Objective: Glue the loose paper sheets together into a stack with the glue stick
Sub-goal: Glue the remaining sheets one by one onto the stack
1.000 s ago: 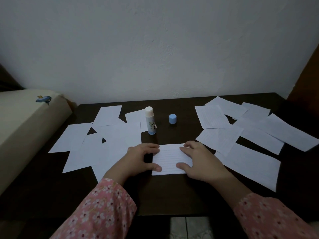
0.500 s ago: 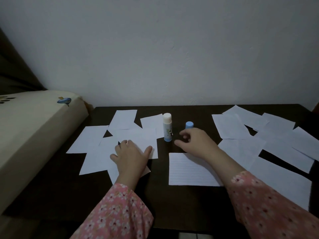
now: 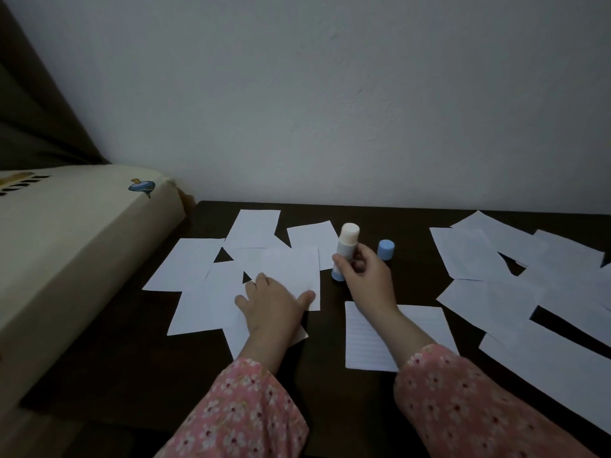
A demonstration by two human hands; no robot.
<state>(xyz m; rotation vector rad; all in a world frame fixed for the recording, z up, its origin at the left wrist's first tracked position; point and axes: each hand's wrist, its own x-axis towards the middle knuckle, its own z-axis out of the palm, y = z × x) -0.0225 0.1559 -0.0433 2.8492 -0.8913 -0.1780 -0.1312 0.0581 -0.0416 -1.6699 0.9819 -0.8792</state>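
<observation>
We see the uncapped glue stick [image 3: 345,251] upright mid-table, its blue cap [image 3: 386,249] standing beside, lined sheet [image 3: 367,338] flat nearby, loose white sheets [image 3: 211,292] scattered both sides

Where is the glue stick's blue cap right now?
In the head view, the blue cap stands on the dark table just right of the glue stick, which the right hand grips.
</observation>
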